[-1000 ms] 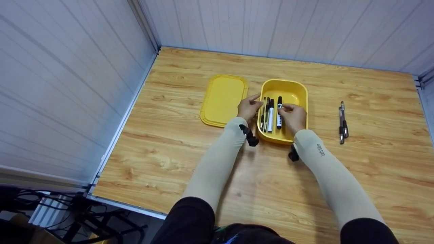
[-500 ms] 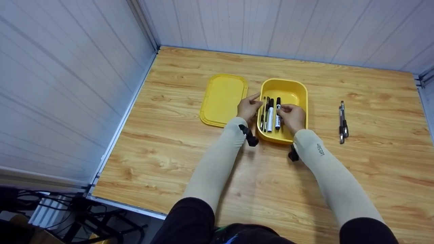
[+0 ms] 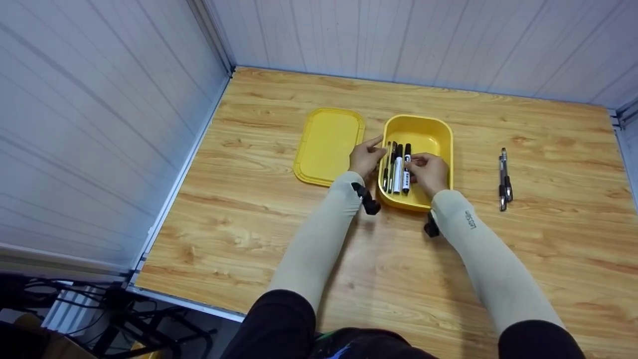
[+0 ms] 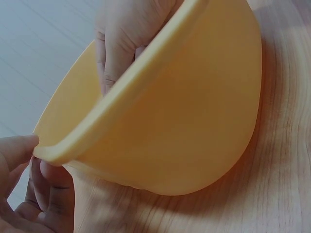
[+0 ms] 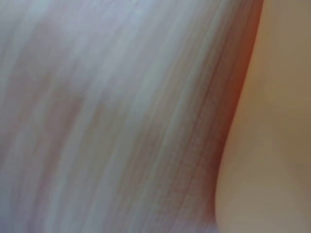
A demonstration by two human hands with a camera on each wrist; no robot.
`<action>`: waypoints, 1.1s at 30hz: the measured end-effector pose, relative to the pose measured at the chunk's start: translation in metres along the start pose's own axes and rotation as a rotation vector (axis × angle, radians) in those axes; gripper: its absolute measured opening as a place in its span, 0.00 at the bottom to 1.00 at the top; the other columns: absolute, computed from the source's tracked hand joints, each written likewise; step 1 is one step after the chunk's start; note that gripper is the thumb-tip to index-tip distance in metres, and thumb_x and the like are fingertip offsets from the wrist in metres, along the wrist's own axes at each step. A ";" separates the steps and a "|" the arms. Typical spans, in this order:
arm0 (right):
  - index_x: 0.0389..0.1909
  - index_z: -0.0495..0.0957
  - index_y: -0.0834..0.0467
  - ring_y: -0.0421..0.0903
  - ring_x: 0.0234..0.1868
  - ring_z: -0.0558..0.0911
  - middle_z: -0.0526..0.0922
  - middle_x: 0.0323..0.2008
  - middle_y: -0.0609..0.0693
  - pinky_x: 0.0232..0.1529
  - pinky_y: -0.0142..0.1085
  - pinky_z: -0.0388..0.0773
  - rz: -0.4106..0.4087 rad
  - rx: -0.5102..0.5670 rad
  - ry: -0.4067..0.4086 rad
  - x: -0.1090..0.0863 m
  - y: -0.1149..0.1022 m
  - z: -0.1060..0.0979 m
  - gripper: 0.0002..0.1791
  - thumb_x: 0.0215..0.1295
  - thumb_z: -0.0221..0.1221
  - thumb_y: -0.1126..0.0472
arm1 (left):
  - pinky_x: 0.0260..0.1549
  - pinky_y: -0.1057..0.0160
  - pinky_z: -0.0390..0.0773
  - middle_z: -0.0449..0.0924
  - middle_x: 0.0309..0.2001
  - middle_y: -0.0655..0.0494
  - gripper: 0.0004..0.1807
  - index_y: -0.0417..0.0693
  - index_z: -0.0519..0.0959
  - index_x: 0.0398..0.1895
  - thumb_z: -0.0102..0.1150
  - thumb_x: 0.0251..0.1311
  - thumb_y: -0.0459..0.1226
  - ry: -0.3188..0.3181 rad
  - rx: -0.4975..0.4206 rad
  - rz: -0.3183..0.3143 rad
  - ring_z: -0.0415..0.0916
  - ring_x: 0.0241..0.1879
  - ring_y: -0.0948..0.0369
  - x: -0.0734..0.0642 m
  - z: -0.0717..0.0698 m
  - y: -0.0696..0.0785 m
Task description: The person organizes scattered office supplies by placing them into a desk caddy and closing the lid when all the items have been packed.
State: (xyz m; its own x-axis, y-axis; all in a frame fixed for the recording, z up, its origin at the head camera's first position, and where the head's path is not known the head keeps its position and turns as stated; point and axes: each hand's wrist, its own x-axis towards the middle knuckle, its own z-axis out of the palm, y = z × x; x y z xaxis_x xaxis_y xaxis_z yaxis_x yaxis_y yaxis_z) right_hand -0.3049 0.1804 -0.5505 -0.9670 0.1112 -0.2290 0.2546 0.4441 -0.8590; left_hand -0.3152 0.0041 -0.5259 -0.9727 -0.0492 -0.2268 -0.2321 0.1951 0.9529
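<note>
In the head view a yellow plastic box (image 3: 413,130) stands lidless on the table. My left hand (image 3: 365,158) grips its left rim; in the left wrist view the thumb lies over the rim (image 4: 53,153) and the fingers sit outside below it. My right hand (image 3: 432,173) reaches inside the box and holds a black-and-white marker (image 3: 406,183) by its middle. Close to the left of it lies a second marker (image 3: 398,174) with a black cap, then slim dark pens (image 3: 387,180) along the left wall. The right wrist view shows only the box's outer wall (image 5: 272,145) and blurred wood.
A flat yellow lid (image 3: 330,147) lies left of the box. Two pens (image 3: 503,182) lie side by side on the wooden table (image 3: 224,239) to the right. White panels (image 3: 324,35) border the back and left sides.
My right hand has shifted the marker slightly left, up beside the second marker, so the gap between them has narrowed. My left hand has stayed at the box rim.
</note>
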 end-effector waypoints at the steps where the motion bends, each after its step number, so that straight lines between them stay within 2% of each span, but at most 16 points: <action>1: 0.56 0.79 0.64 0.35 0.22 0.81 0.84 0.44 0.60 0.28 0.31 0.83 0.001 0.011 -0.002 0.000 0.000 0.000 0.21 0.64 0.65 0.62 | 0.32 0.69 0.81 0.86 0.42 0.50 0.22 0.57 0.78 0.62 0.63 0.64 0.37 0.001 -0.003 0.001 0.81 0.35 0.61 0.000 0.000 0.000; 9: 0.56 0.78 0.65 0.35 0.20 0.81 0.83 0.43 0.58 0.29 0.33 0.84 0.010 0.073 -0.035 0.000 0.003 0.000 0.21 0.63 0.66 0.63 | 0.27 0.70 0.78 0.87 0.41 0.49 0.22 0.57 0.79 0.61 0.64 0.64 0.37 0.006 0.006 0.005 0.81 0.33 0.59 0.000 0.002 -0.001; 15: 0.56 0.78 0.65 0.35 0.20 0.81 0.83 0.42 0.58 0.30 0.32 0.84 0.029 0.088 -0.051 -0.001 0.002 0.001 0.20 0.64 0.65 0.64 | 0.30 0.66 0.81 0.86 0.42 0.50 0.22 0.58 0.79 0.62 0.63 0.64 0.37 0.000 -0.013 -0.016 0.84 0.38 0.53 -0.001 0.002 0.000; 19: 0.56 0.78 0.66 0.36 0.20 0.82 0.82 0.40 0.56 0.30 0.33 0.85 0.031 0.100 -0.055 -0.001 -0.001 0.003 0.19 0.64 0.64 0.66 | 0.30 0.66 0.82 0.86 0.42 0.51 0.22 0.58 0.79 0.62 0.63 0.64 0.36 0.004 -0.017 -0.035 0.83 0.36 0.56 0.000 0.000 0.000; 25: 0.54 0.78 0.69 0.36 0.21 0.81 0.83 0.39 0.59 0.28 0.33 0.84 -0.014 0.085 -0.046 -0.002 -0.002 0.004 0.18 0.64 0.63 0.68 | 0.27 0.67 0.82 0.86 0.41 0.50 0.22 0.57 0.79 0.62 0.63 0.64 0.36 0.008 -0.032 -0.044 0.84 0.36 0.53 -0.001 0.000 0.003; 29: 0.53 0.79 0.69 0.38 0.22 0.81 0.83 0.40 0.62 0.26 0.32 0.84 -0.062 0.046 -0.047 -0.003 -0.003 0.004 0.17 0.65 0.63 0.67 | 0.27 0.68 0.81 0.86 0.41 0.50 0.22 0.56 0.79 0.62 0.63 0.64 0.35 0.010 -0.035 -0.041 0.84 0.38 0.52 -0.001 0.002 0.004; 33: 0.53 0.79 0.68 0.39 0.24 0.82 0.83 0.42 0.62 0.28 0.32 0.84 -0.069 0.015 -0.055 -0.004 -0.002 0.004 0.18 0.65 0.64 0.65 | 0.29 0.67 0.81 0.86 0.41 0.50 0.22 0.55 0.79 0.61 0.64 0.63 0.35 0.016 -0.020 -0.030 0.84 0.38 0.54 -0.001 0.002 0.005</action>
State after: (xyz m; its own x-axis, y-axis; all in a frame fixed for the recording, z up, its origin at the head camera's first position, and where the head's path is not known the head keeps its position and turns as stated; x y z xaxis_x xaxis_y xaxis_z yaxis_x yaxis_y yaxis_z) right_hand -0.3020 0.1758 -0.5493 -0.9805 0.0316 -0.1938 0.1881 0.4355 -0.8803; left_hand -0.3149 0.0072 -0.5217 -0.9651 -0.0705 -0.2522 -0.2608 0.1735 0.9497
